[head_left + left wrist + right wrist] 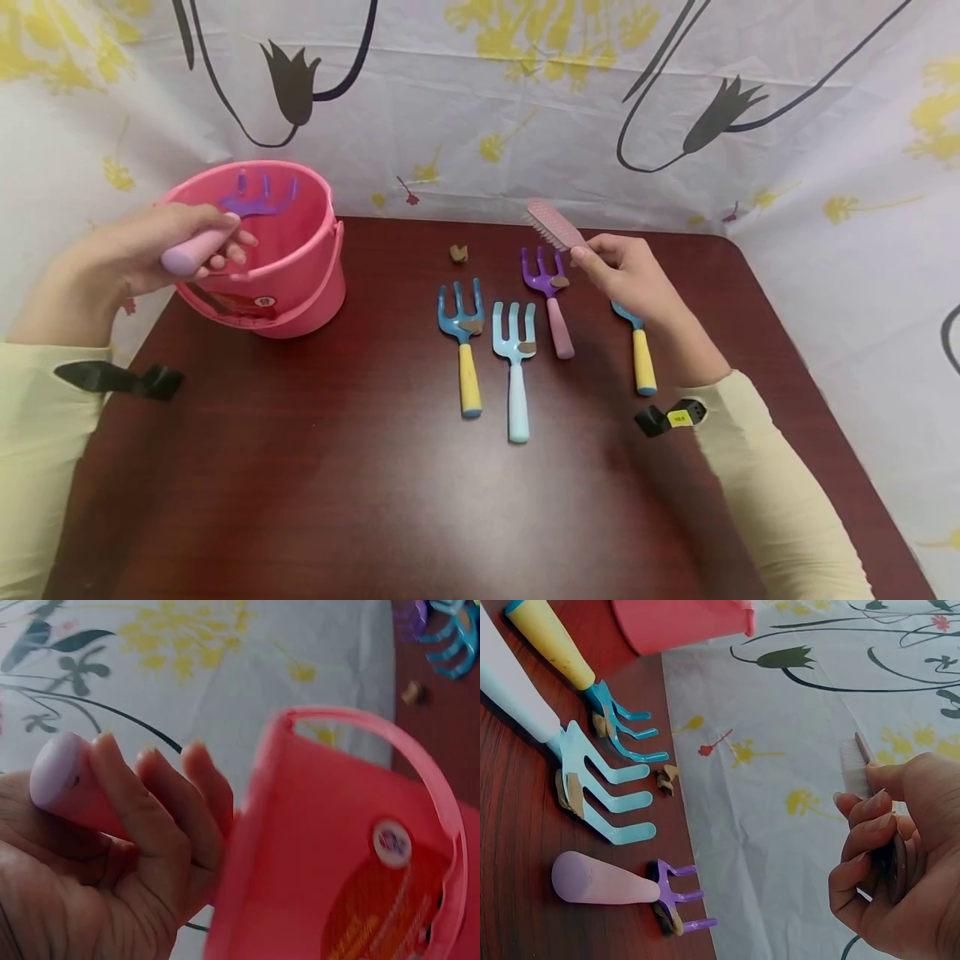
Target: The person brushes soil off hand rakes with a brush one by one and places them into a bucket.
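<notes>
My left hand (168,242) grips the pink handle of a purple hand fork (258,204), whose tines reach over the mouth of a pink bucket (300,308). In the left wrist view the handle end (56,776) sticks out past the thumb side, and the fingers are close by the bucket's rim. My right hand (630,271) holds a pink brush (553,223) by its handle, bristles facing down and left, above the table. Below it lies a second purple hand fork (557,317) with a brown lump on it.
A blue fork with yellow handle (468,367) and a light blue fork (517,375) lie mid-table, each bearing a brown lump. Another yellow-handled tool (642,358) is partly hidden beneath my right hand. A small brown piece (458,253) sits near the back edge, before a patterned sheet (450,100).
</notes>
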`<act>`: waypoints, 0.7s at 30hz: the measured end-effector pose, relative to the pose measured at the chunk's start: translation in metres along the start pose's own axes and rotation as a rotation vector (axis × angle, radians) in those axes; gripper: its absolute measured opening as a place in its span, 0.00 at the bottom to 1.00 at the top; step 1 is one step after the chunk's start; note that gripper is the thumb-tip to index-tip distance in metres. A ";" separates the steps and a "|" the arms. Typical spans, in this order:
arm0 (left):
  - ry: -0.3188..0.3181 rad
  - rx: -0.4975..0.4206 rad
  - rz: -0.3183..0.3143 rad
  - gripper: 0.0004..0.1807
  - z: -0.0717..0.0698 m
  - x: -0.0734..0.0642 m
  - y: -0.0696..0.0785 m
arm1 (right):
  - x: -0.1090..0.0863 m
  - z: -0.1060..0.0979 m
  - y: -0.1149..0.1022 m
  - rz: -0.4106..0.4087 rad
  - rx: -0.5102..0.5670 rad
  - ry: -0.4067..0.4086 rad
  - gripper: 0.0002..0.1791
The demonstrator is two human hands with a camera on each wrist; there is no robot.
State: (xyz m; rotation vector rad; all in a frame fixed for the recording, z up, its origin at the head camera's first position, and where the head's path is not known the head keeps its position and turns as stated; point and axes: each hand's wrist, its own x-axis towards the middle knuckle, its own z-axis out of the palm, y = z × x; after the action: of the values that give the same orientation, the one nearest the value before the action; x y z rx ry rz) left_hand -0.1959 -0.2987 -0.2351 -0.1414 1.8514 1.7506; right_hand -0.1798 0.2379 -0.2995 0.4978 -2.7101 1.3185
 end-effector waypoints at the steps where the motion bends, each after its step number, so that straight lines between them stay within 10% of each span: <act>1: 0.010 0.039 -0.019 0.16 -0.001 0.003 0.000 | 0.000 -0.001 0.000 0.005 -0.003 0.001 0.16; 17: 0.033 0.143 -0.170 0.15 -0.009 0.029 0.012 | -0.003 0.000 0.002 -0.020 -0.017 -0.047 0.16; 21: 0.044 0.285 -0.168 0.13 -0.009 0.039 0.015 | -0.002 0.003 -0.005 -0.037 -0.011 -0.053 0.13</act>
State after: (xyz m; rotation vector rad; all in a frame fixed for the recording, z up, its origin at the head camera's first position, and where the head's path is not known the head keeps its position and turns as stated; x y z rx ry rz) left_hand -0.2382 -0.2934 -0.2408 -0.2178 2.0357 1.3666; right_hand -0.1762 0.2334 -0.2977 0.5867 -2.7350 1.2988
